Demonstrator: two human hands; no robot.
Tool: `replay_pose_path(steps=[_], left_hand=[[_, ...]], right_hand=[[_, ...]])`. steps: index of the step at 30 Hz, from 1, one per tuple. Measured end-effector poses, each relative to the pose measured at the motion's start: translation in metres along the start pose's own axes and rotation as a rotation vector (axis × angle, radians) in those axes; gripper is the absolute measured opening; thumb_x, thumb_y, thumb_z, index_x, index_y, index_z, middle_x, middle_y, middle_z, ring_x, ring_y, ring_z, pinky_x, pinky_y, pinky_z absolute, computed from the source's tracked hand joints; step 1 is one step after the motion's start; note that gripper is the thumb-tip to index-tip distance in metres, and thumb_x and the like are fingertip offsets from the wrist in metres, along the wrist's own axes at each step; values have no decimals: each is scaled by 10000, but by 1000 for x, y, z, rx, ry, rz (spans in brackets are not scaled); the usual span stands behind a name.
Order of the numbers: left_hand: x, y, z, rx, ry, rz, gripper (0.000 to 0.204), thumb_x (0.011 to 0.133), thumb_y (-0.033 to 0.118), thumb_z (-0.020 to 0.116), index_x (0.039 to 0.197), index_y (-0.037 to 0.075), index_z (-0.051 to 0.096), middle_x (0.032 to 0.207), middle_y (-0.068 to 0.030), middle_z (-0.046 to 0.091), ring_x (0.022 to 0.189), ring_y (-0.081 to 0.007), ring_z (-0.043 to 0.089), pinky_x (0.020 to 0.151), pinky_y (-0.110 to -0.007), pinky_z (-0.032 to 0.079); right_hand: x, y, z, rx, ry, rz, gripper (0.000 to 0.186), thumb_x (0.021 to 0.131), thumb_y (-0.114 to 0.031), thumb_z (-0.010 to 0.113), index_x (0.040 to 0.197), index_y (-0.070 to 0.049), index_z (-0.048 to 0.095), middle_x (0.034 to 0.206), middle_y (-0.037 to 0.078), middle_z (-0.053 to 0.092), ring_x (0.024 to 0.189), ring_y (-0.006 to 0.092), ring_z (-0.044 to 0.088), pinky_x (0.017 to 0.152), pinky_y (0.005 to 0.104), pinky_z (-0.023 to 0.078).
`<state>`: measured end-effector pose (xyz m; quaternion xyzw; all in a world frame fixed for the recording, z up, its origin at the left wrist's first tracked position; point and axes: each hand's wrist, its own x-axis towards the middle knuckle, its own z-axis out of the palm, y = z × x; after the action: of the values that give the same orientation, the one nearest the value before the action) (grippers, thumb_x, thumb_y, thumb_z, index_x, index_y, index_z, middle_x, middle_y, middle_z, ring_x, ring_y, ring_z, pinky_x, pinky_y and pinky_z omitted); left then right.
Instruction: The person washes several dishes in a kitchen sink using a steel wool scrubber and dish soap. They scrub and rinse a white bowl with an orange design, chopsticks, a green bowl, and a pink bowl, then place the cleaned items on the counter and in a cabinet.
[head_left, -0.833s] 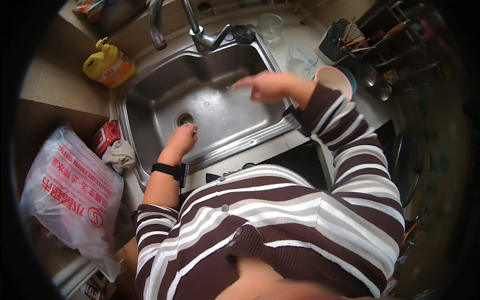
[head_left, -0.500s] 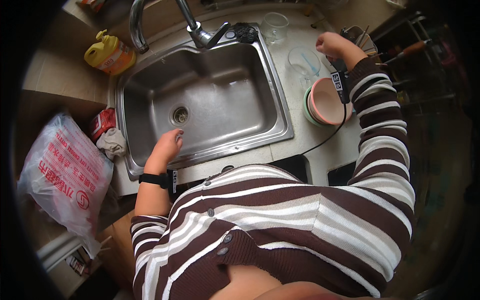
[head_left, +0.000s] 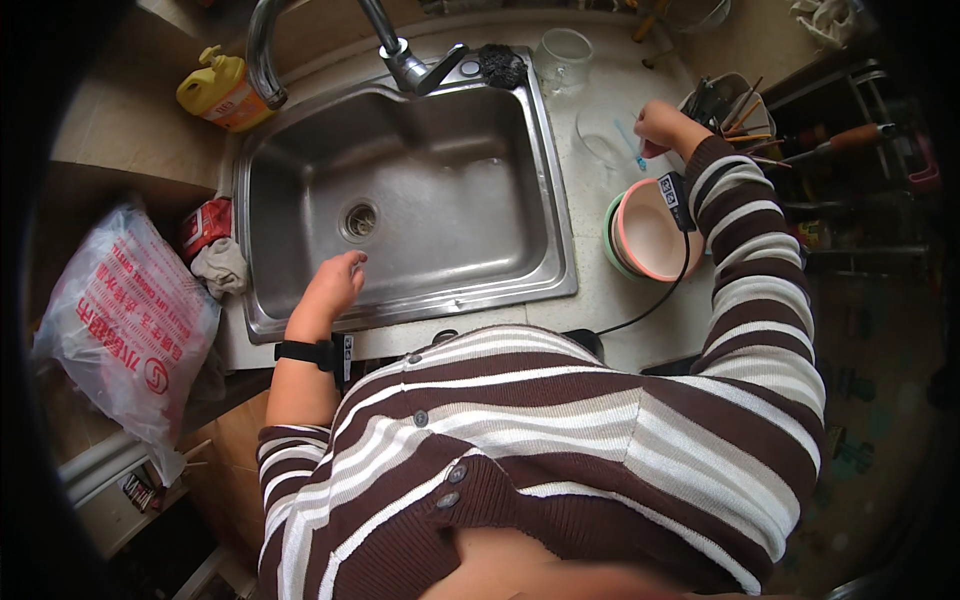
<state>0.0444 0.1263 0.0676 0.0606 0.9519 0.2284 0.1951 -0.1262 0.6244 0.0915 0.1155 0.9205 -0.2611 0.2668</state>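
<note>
My left hand (head_left: 337, 284) hovers above the near left part of the steel sink (head_left: 420, 215), loosely bent, with nothing in it. On the right, my right hand (head_left: 661, 128) is closed beside a clear glass (head_left: 597, 138) on the counter. A thin blue stick (head_left: 630, 142) shows at the glass, close to my fingertips. What these fingers hold, if anything, is hidden. Just nearer than the glass sit stacked bowls (head_left: 652, 235), a pink-rimmed one over a green one. A black cable with a small box (head_left: 676, 200) hangs from my right wrist across them.
A glass mug (head_left: 565, 58) and a black scrubber (head_left: 503, 67) lie behind the sink, near the chrome tap (head_left: 405, 65). At left are a yellow pump bottle (head_left: 222, 95), a grey cloth (head_left: 219, 268) and a filled plastic bag (head_left: 135, 330). A utensil holder (head_left: 758, 118) stands at right.
My right hand has come down nearer to the glass and the blue stick. The view has turned slightly, showing more of the utensil holder. My left hand stays nearly where it was.
</note>
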Motion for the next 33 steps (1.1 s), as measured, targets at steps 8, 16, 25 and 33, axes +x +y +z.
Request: replay_pose_path(steps=[8,16,25,33], left_hand=[[3,7,4,-86,-40,-38,240,775,81,502,1000,26,562,925,-203,600,888,-340,571,777,-355,457],[-5,-4,6,-56,-47,-72,241,785,96,498,1007,27,560,940,-194,602,895,-339,570,779,-356,457],[-11,-4,9,-37,-24,-56,237,803,114,508,1017,22,555,919,-185,608,849,-315,592,749,-341,464],[-12,-13,9,-112,-7,-63,236,806,117,505,1012,10,553,921,-178,609,856,-313,590,755,-338,463]], right_hand=[[14,-11,12,684,11,63,190,818,-85,450,806,74,554,636,148,607,472,217,590,469,305,516],[13,19,8,-165,-88,94,305,806,-223,504,673,32,608,582,133,597,479,206,582,452,305,470],[18,16,29,-708,-108,1,301,702,-286,641,752,10,657,705,152,633,686,288,621,645,358,477],[-9,18,3,-64,-80,173,226,757,-165,555,732,54,608,631,141,613,481,188,577,414,299,420]])
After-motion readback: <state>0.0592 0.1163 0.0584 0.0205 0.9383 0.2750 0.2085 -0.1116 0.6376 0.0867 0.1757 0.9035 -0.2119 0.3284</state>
